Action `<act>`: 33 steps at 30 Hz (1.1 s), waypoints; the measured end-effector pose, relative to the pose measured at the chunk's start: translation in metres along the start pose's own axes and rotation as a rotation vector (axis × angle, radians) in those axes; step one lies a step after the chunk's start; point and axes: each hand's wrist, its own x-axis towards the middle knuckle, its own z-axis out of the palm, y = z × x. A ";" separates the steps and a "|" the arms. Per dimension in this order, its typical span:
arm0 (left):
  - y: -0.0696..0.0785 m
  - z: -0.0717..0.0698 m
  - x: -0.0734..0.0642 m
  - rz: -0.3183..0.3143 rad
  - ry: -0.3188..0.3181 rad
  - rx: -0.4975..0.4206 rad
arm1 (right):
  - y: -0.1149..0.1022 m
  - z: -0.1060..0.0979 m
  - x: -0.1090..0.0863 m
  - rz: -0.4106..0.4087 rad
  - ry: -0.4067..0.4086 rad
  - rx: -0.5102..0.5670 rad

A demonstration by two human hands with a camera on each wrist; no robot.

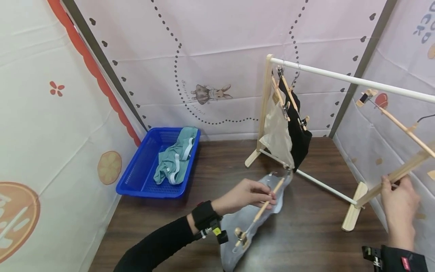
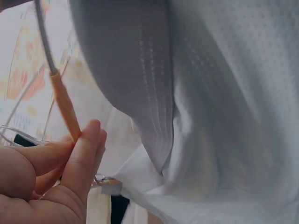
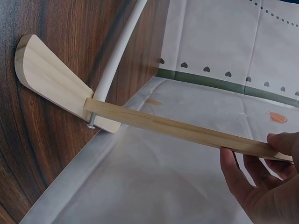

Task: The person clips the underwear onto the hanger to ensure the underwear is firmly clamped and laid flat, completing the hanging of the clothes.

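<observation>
My left hand [image 1: 255,194] pinches the wooden bar of a clip hanger [image 1: 261,211] between thumb and fingers. A pale grey cloth garment [image 1: 234,223] hangs from its clips, low over the table; up close in the left wrist view, the garment [image 2: 210,116] shows stitched seams and a dotted weave. My right hand [image 1: 401,200] grips the near wooden upright [image 3: 187,130] of a small clothes rack, thumb on one side and fingers on the other. The rack's white top rail [image 1: 350,78] carries a cream garment [image 1: 276,128] and a black garment [image 1: 299,139] on clip hangers at its far end.
Another clip hanger [image 1: 404,128], with no garment on it, hangs at the rail's near end. A blue basket [image 1: 136,177] at the left holds a teal garment [image 1: 176,155] with white trim. Printed cloth walls [image 1: 217,49] surround the brown wooden table [image 1: 306,226]. A white lower rod [image 1: 326,187] joins the rack's feet.
</observation>
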 end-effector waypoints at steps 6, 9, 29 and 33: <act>0.017 0.050 0.039 -0.002 -0.105 -0.110 | 0.000 0.000 0.002 -0.027 -0.020 0.029; 0.027 0.072 0.055 0.015 -0.116 -0.213 | 0.000 0.000 0.003 -0.029 -0.035 0.040; 0.144 0.114 0.121 0.149 -0.157 -0.872 | 0.006 -0.002 0.007 -0.058 -0.007 0.043; 0.164 0.108 0.135 0.180 0.002 -1.043 | 0.006 -0.001 0.007 -0.058 -0.007 0.039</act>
